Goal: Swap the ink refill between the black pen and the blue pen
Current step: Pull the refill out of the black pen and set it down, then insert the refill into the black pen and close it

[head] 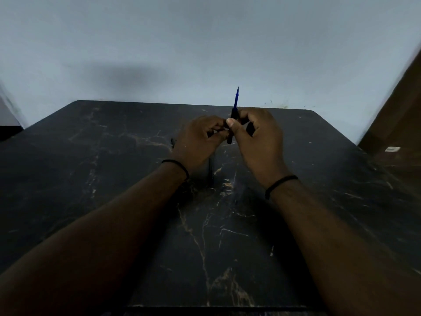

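Observation:
Both hands are raised together above the black marble table (114, 179). My right hand (257, 142) pinches a black pen barrel (232, 124) held nearly upright. A blue ink refill (236, 99) sticks up out of the barrel's top, tip pointing upward. A second dark pen part (250, 128) is tucked in my right palm. My left hand (198, 142) has its fingertips closed on the barrel's left side, against my right thumb. Another dark pen piece (173, 142) lies on the table just left of my left hand, mostly hidden.
A pale wall (205, 42) rises right behind the table's far edge. A brown wooden surface (401, 110) stands at the right, bearing a small white label (392, 149). A dark upright shape (211, 169) shows between my wrists. Each wrist wears a black band.

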The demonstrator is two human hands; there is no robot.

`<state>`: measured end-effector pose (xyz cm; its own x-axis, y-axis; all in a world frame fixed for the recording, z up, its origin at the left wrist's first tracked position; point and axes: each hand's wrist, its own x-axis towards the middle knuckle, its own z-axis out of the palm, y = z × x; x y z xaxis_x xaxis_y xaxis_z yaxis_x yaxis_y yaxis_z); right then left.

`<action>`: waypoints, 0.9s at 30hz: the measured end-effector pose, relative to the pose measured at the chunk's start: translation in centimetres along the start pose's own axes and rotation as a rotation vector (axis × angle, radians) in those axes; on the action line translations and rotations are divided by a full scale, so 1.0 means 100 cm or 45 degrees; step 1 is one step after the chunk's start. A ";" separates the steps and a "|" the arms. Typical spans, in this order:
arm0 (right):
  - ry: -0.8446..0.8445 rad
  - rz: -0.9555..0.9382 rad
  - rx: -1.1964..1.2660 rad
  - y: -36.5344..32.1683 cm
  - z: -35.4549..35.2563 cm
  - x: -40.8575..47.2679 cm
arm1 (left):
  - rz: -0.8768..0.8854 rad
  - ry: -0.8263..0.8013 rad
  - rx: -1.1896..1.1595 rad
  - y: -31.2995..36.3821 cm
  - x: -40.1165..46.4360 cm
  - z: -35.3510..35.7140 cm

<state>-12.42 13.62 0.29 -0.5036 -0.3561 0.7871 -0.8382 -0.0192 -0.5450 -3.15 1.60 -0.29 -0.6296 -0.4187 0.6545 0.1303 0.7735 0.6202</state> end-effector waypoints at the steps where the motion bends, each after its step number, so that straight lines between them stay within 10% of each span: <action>1: 0.008 0.017 0.016 0.002 0.000 0.000 | -0.037 0.014 0.010 -0.001 0.001 -0.002; 9: -0.070 0.129 0.023 0.013 0.004 -0.002 | -0.697 0.336 0.559 -0.038 0.008 -0.043; 27: -0.164 0.126 -0.034 0.011 0.005 -0.005 | -0.631 -0.154 1.049 -0.031 0.011 -0.036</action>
<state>-12.97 13.34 -0.85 -0.5546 -0.4717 0.6855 -0.7919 0.0464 -0.6088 -1.55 -2.96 0.07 -0.5488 -0.7711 0.3228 -0.7200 0.6323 0.2861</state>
